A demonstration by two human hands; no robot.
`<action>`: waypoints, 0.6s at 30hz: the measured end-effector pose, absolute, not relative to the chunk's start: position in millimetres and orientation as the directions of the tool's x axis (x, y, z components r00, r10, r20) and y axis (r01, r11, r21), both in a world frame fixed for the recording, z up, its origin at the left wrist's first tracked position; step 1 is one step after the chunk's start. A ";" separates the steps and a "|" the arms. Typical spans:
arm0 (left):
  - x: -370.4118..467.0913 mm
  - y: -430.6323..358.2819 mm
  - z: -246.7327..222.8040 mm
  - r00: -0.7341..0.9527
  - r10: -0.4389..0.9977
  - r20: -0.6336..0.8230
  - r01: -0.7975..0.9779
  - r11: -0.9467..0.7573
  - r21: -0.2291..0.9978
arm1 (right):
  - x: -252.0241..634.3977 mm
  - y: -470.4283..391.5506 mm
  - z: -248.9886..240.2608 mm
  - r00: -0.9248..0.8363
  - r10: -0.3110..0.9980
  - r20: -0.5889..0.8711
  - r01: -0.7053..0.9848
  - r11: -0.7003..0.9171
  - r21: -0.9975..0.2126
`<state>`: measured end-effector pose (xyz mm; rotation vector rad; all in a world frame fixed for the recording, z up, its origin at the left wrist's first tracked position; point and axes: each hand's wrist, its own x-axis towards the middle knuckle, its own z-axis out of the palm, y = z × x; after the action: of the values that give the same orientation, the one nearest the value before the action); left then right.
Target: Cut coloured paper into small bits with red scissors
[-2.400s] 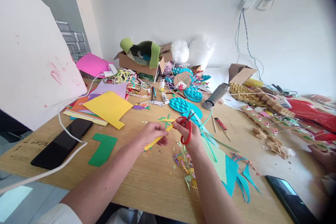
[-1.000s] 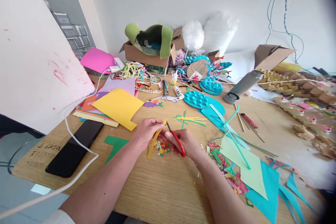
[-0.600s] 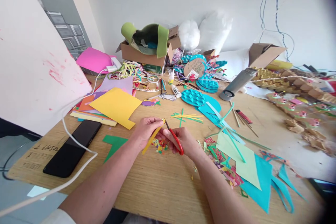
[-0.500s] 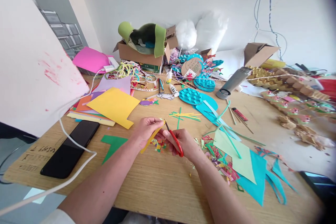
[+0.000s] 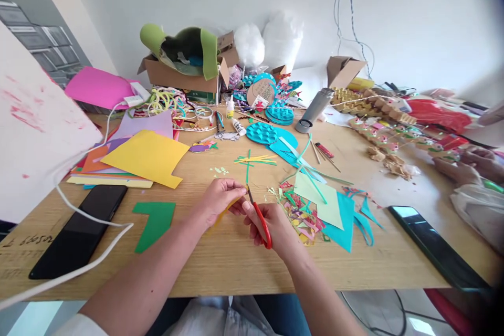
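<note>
My left hand (image 5: pixel 222 200) pinches a narrow yellow paper strip (image 5: pixel 225 215), much of it hidden behind the fingers. Red-handled scissors (image 5: pixel 262 224) are in my right hand (image 5: pixel 271 223), their dark blades meeting the strip's upper end at my left fingertips. Just beyond the hands lie crossed green and yellow strips (image 5: pixel 255 159) and pale green snippets (image 5: pixel 219 170). Multicoloured scraps (image 5: pixel 301 215) are heaped to the right of my right hand, partly under a pale green sheet (image 5: pixel 321 201). A notched green piece (image 5: pixel 155 224) lies left of my left forearm.
Yellow paper (image 5: pixel 145 157) tops a stack at left, near a black phone (image 5: pixel 81 231) with a white cable across it. Another phone (image 5: pixel 433 247) lies at right. A flask (image 5: pixel 315 110) leans behind. Another person's hands (image 5: pixel 468 165) show at far right.
The view has swung right, bringing another person's hands into sight. The small coloured dots seen below my hands earlier are now hidden. My hands still hold the yellow strip and scissors.
</note>
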<state>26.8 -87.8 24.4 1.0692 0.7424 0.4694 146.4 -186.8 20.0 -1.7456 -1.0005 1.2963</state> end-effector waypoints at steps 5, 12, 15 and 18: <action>29.2 -94.9 29.2 0.660 0.669 -0.340 0.050 0.413 0.909 | 147.7 -194.0 15.9 0.217 0.897 -0.384 0.180 -0.424 -0.888; 32.2 -96.8 26.6 0.681 0.646 -0.346 0.056 0.426 0.903 | 144.6 -198.8 15.4 0.229 0.895 -0.382 0.151 -0.420 -0.895; 33.3 -97.4 26.1 0.685 0.638 -0.351 0.065 0.427 0.902 | 142.0 -201.7 15.2 0.255 0.887 -0.386 0.141 -0.429 -0.892; 33.9 -98.5 26.1 0.686 0.630 -0.363 0.083 0.428 0.900 | 140.7 -204.7 13.0 0.284 0.875 -0.393 0.133 -0.442 -0.887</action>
<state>33.9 -98.5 26.1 1.0952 0.7680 0.3868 140.7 -204.7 13.0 -1.7844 -0.9137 1.2174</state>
